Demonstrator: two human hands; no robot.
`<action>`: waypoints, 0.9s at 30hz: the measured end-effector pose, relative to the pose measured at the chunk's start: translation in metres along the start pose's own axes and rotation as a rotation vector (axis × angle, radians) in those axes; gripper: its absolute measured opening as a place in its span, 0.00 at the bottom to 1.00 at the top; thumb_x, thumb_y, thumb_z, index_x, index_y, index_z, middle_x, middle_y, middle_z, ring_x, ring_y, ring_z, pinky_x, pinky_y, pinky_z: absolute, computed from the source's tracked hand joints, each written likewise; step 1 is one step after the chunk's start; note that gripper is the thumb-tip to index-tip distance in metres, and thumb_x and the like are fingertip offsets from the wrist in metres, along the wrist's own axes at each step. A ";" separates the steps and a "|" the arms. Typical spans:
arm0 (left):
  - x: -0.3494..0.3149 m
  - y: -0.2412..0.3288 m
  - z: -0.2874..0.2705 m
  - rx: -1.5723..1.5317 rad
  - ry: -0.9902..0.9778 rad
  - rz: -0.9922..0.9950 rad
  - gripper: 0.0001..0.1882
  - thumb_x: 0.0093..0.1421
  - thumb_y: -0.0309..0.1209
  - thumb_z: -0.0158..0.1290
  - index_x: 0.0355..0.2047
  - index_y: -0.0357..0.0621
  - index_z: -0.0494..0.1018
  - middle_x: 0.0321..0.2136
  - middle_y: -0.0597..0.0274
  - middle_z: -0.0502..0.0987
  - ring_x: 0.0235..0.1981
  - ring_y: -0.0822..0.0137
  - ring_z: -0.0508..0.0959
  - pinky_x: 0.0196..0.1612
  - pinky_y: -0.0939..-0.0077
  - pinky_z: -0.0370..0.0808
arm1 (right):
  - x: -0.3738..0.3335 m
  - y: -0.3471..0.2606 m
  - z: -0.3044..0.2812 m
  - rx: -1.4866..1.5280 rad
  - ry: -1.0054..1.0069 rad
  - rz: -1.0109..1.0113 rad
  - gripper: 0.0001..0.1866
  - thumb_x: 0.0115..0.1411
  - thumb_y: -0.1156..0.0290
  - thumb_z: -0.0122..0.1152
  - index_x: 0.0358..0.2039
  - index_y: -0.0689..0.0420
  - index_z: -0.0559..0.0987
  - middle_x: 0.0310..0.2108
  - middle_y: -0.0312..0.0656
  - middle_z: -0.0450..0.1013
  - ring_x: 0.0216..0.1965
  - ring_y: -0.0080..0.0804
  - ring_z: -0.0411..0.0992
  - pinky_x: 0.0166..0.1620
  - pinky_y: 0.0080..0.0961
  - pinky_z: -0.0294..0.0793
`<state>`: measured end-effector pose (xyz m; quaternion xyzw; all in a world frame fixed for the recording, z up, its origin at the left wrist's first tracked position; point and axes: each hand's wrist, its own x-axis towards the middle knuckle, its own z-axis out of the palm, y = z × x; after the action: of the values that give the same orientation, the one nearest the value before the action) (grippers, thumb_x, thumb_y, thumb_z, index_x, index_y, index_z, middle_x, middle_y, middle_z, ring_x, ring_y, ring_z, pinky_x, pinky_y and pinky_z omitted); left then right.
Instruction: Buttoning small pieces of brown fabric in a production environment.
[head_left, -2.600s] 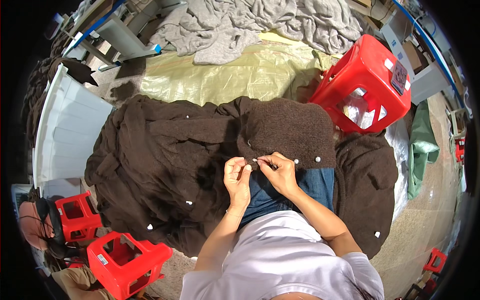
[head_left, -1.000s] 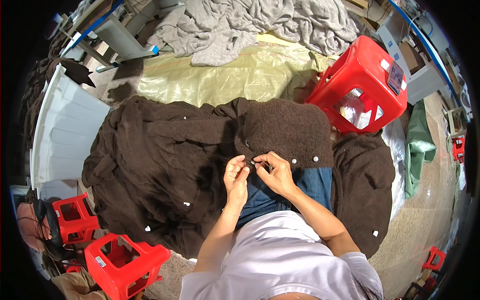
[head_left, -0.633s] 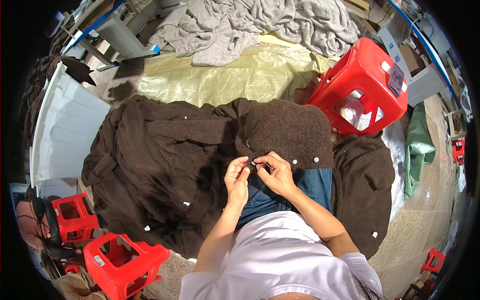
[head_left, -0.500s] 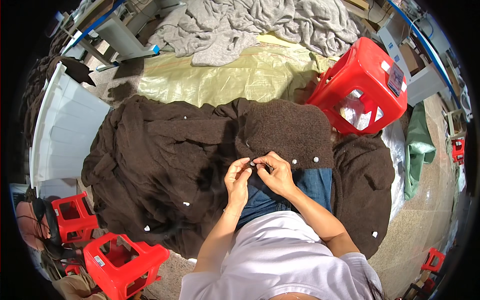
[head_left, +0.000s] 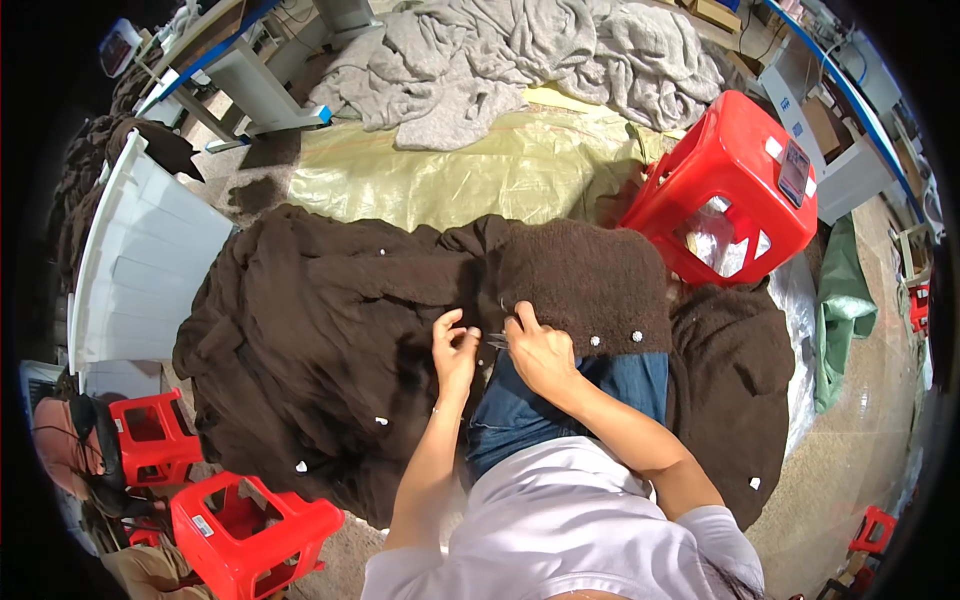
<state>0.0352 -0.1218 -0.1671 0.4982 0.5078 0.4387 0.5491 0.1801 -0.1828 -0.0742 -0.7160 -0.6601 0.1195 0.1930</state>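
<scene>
A dark brown knitted garment (head_left: 585,275) lies across my lap over blue jeans. Two shiny round buttons (head_left: 595,341) sit along its near edge, right of my hands. My right hand (head_left: 540,355) grips small metal thread snips (head_left: 497,341) whose blades point left toward my other hand. My left hand (head_left: 456,358) is at the garment's left edge, thumb and forefinger pinched; whatever is between them is too small to make out.
More brown knitwear (head_left: 310,330) is heaped to my left, with small white tags on it. A red stool (head_left: 740,180) bearing a phone (head_left: 794,172) stands at far right. Another red stool (head_left: 255,535) is at near left, by a white bin (head_left: 150,260). Grey knitwear (head_left: 480,60) lies on yellow sheeting (head_left: 430,175).
My hands were together around a small shiny button at the garment's edge. Now they have parted slightly, and the snips show in my right hand. The whole view has shifted a little.
</scene>
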 end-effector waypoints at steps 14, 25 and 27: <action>0.091 0.078 0.074 0.333 -0.424 0.707 0.19 0.43 0.11 0.56 0.37 0.40 0.75 0.33 0.56 0.78 0.38 0.64 0.80 0.42 0.74 0.74 | -0.025 0.049 -0.277 0.144 1.055 -0.237 0.09 0.58 0.84 0.60 0.40 0.64 0.77 0.37 0.41 0.75 0.41 0.29 0.73 0.49 0.26 0.71; 0.114 0.125 0.033 -0.147 -0.454 0.167 0.04 0.60 0.17 0.52 0.32 0.39 0.74 0.32 0.70 0.76 0.34 0.77 0.75 0.42 0.82 0.72 | -0.047 0.112 -0.331 0.369 1.412 -0.214 0.07 0.63 0.77 0.59 0.41 0.65 0.79 0.37 0.39 0.76 0.38 0.25 0.74 0.45 0.21 0.73; 0.131 0.138 0.026 0.095 -0.386 0.299 0.02 0.58 0.22 0.57 0.32 0.41 0.74 0.29 0.68 0.77 0.29 0.76 0.75 0.35 0.79 0.72 | -0.045 0.115 -0.327 0.496 1.389 -0.166 0.06 0.63 0.78 0.60 0.40 0.65 0.79 0.36 0.37 0.76 0.38 0.23 0.72 0.47 0.19 0.71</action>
<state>0.0771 0.0218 -0.0461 0.6677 0.3341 0.3872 0.5409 0.4183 -0.2719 0.1653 -0.5097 -0.3916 -0.2302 0.7307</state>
